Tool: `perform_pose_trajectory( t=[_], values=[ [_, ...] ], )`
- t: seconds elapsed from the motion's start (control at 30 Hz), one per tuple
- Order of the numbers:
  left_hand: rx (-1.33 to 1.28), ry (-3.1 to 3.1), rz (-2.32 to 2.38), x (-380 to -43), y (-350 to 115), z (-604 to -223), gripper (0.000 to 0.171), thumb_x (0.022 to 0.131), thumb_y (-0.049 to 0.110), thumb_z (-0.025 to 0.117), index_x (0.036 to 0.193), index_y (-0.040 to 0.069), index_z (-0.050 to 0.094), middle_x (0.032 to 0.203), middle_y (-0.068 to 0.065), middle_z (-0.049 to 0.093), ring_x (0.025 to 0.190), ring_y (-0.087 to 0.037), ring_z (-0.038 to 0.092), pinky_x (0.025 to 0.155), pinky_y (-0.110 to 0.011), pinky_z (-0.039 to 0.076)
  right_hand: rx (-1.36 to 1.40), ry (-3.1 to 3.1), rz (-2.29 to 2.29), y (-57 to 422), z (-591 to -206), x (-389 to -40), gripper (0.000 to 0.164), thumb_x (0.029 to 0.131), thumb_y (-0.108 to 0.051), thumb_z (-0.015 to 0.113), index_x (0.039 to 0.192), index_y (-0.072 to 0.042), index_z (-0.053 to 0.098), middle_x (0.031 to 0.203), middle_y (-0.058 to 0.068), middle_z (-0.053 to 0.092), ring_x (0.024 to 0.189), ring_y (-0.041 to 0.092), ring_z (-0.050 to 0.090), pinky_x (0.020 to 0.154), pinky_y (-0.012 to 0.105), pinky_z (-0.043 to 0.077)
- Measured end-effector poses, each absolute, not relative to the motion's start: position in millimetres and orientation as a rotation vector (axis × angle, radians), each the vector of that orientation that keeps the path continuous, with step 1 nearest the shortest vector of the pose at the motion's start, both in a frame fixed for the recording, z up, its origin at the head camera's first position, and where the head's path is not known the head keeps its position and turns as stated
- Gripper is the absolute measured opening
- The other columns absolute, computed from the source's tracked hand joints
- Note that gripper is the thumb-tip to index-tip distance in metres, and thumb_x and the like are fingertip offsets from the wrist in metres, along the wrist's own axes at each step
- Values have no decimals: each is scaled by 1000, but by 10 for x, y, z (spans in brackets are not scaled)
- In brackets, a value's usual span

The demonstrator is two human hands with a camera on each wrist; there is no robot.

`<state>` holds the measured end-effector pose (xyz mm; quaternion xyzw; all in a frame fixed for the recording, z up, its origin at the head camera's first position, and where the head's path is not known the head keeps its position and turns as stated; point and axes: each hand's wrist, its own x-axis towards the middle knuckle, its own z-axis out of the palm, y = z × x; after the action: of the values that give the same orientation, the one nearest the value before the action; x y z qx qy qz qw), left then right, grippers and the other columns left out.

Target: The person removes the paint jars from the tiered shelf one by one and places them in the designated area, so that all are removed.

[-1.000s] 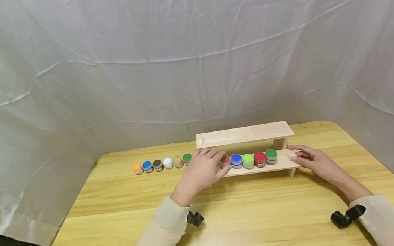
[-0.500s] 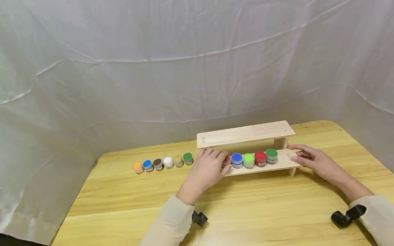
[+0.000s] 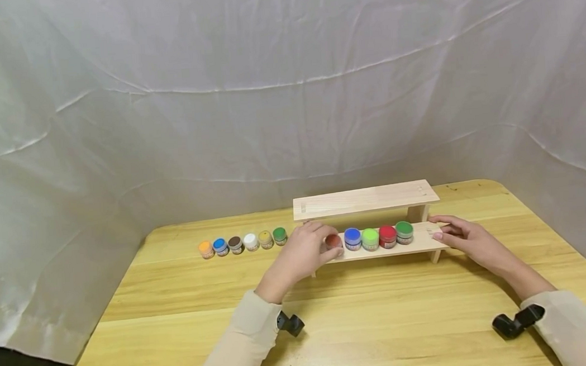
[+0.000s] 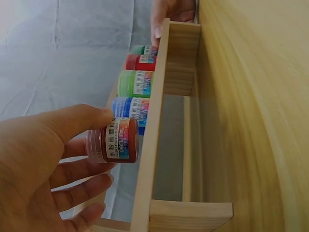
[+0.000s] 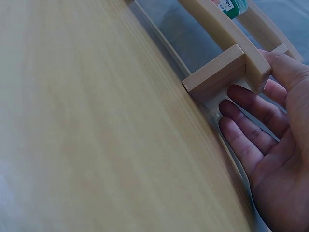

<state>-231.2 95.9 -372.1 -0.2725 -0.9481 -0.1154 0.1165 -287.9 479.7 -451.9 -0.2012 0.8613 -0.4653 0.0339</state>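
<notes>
My left hand [image 3: 304, 249] pinches a reddish-brown paint jar [image 4: 120, 140] between thumb and fingers, close over the left part of the lower shelf of a two-tier wooden stand [image 3: 422, 244]. To its right on that shelf stand a blue jar [image 3: 353, 239], a light green jar [image 3: 370, 239], a red jar [image 3: 387, 236] and a dark green jar [image 3: 404, 233]. My right hand [image 3: 473, 242] grips the shelf's right end, its thumb on the board; in the right wrist view, several fingers [image 5: 251, 108] extend below the board beside the wooden leg [image 5: 217, 72].
Left of the stand, a row on the wooden table [image 3: 179, 302] holds an orange jar [image 3: 206, 249], blue, brown, white and yellow ones, and a green jar [image 3: 279, 236]. The upper shelf [image 3: 364, 200] rises behind. A grey-white cloth [image 3: 289, 121] hangs behind the table.
My left hand first shifts slightly right, then back left with the reddish-brown jar, leaving a wider gap to the blue jar. My right hand keeps its place.
</notes>
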Motion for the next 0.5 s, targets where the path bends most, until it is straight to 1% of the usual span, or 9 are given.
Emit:
perform_pose_trajectory(
  t=[0.03, 0.13, 0.17, 0.27, 0.37, 0.5],
  values=[
    [-798, -2780, -358, -2307, 955, -3710, 36, 90, 41, 70, 114, 15, 69, 110, 3, 68, 98, -14, 60, 87, -35, 49, -621, 2647, -1435, 4799, -4522, -2879, 50, 100, -28, 58, 143, -6, 46, 114, 16, 65, 94, 4, 60, 77, 17, 47],
    [-792, -2795, -411, -2285, 938, -3686, 36, 90, 40, 70, 114, 14, 68, 110, 3, 68, 98, -13, 61, 99, -37, 45, -629, 2642, -1447, 4802, -4534, -2880, 49, 100, -27, 59, 143, -6, 46, 113, 15, 65, 94, 4, 60, 77, 16, 47],
    [-787, -2801, -424, -2276, 927, -3681, 35, 90, 40, 71, 114, 14, 68, 110, 3, 68, 97, -13, 61, 99, -36, 45, -633, 2639, -1450, 4801, -4539, -2881, 49, 100, -26, 59, 143, -6, 46, 113, 15, 65, 94, 4, 60, 77, 17, 47],
    [-768, -2815, -459, -2237, 882, -3673, 34, 89, 39, 72, 112, 15, 69, 107, 4, 68, 94, -12, 61, 96, -34, 46, -636, 2630, -1459, 4795, -4545, -2881, 49, 100, -26, 59, 143, -6, 46, 113, 15, 65, 94, 5, 61, 77, 17, 47],
    [-744, -2822, -471, -2195, 819, -3680, 33, 88, 40, 73, 111, 16, 69, 102, 7, 67, 89, -11, 58, 82, -29, 49, -629, 2629, -1456, 4790, -4542, -2881, 50, 100, -28, 59, 143, -7, 46, 115, 17, 64, 94, 5, 61, 78, 17, 47],
    [-726, -2807, -467, -2150, 726, -3693, 33, 88, 41, 72, 111, 17, 69, 98, 8, 66, 86, -9, 57, 80, -30, 48, -614, 2645, -1439, 4798, -4533, -2880, 50, 100, -29, 58, 143, -7, 46, 114, 17, 65, 95, 4, 60, 78, 16, 46]
  ],
)
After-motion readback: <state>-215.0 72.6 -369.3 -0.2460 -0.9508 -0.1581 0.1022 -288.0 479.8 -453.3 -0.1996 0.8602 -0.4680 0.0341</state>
